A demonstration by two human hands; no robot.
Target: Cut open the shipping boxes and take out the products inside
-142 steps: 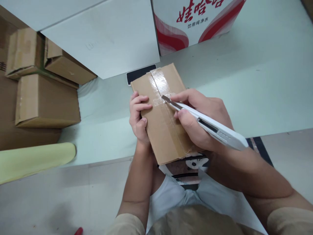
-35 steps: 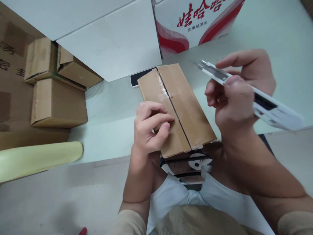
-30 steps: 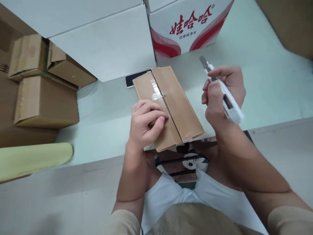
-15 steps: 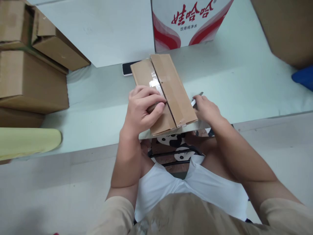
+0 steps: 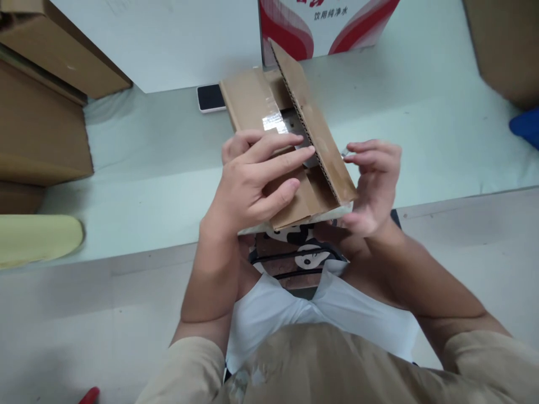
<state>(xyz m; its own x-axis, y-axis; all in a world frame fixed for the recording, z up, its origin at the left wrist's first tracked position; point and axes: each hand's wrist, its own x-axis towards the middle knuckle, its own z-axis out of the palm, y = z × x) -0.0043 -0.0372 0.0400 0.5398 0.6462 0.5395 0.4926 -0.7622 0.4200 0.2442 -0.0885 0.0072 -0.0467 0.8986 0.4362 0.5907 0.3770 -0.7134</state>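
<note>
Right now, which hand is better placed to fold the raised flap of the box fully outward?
Probably the right hand: its fingertips sit beside the outer face of the raised flap. The left hand lies across the other flap, with its fingers at the opening.

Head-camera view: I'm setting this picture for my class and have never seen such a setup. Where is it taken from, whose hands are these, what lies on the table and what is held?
No machine here: a person wears a camera on the head, looking down at their own two bare hands. On the pale table lies a brown cardboard box, its top seam parted. The left hand rests across the left flap, fingertips reaching the raised right flap; the right hand touches that flap from outside. Behind lie a phone, a red and white carton and, leftwards, more brown boxes.
</note>
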